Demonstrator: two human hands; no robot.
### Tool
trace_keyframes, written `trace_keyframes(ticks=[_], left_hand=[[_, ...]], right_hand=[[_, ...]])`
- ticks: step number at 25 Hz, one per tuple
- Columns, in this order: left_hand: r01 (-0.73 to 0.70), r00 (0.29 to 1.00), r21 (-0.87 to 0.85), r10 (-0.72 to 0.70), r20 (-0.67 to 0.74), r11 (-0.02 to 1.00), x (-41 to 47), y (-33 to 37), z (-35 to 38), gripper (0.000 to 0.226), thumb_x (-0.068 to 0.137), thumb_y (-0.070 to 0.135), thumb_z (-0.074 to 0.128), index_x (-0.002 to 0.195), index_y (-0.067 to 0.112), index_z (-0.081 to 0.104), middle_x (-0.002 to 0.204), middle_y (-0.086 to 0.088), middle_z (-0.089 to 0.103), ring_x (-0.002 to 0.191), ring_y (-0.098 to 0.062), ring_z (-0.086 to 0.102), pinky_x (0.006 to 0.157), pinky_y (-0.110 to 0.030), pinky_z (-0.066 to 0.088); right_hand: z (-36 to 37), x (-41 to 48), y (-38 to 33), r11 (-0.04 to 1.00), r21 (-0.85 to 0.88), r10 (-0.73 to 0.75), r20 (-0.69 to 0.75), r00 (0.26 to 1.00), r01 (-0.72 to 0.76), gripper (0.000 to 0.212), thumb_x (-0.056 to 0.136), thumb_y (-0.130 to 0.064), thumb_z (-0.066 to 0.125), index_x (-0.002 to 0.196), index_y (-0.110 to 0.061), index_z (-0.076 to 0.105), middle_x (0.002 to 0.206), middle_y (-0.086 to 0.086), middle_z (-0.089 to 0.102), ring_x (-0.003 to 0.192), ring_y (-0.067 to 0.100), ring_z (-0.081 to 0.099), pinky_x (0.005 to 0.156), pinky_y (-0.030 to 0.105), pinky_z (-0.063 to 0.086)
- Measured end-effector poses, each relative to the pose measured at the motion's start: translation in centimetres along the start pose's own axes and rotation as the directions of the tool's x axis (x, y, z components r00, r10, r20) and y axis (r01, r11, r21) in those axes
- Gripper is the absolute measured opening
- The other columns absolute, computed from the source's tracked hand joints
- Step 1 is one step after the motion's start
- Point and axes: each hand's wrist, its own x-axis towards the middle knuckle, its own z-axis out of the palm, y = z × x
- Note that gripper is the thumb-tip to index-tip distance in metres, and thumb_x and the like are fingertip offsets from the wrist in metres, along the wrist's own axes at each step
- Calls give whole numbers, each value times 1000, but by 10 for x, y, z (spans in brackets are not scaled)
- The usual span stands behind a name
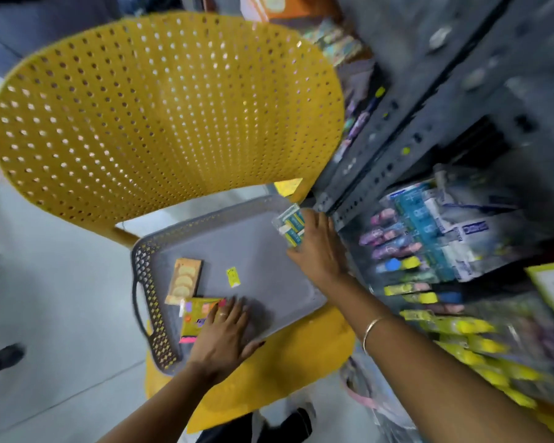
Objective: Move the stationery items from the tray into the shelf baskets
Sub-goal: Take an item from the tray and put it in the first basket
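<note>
A grey tray (237, 251) with perforated walls rests on the seat of a yellow chair. My right hand (317, 247) grips a clear pack of blue and yellow erasers (291, 227) at the tray's far right corner, beside the shelf. My left hand (226, 334) lies flat with fingers spread on a yellow-green packet of coloured shapes (199, 316) at the tray's near edge. An orange box with round pale shapes (184, 281) and a small yellow sticker (232, 276) lie on the tray floor.
The perforated yellow chair back (160, 113) rises behind the tray. On the right a grey metal shelf rack (429, 132) holds packs of markers and highlighters (413, 266) and yellow items (477, 346). Dark shoes (4, 356) stand on the pale floor at left.
</note>
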Motion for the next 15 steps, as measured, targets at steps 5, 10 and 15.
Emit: trace_keyframes(ticks=[5,10,15], left_hand=[[-135,977,19,136,-164,991,21,12,-85,80,92,65,17,109,5,68,125,-16,58,111,-33,57,93,-41,27],[-329,837,122,349,-422,936,67,47,-236,78,93,62,17,105,2,66,124,-20,58,108,-34,57,88,-39,31],[-458,644,152,445,-622,876,89,125,-355,79,92,63,19,118,-2,56,128,-23,52,114,-37,49,93,-45,36]], right_hand=[[-128,-26,-14,998,57,-14,-99,995,20,61,72,-26,69,125,-10,44,122,17,51,119,35,43,97,42,40],[-267,-70,-41,994,97,-23,-228,973,47,64,71,-28,67,128,-13,41,125,14,51,119,32,42,97,39,37],[-392,-116,-28,977,215,91,-373,923,-10,56,72,-26,69,121,-13,45,120,11,56,111,28,50,88,34,41]])
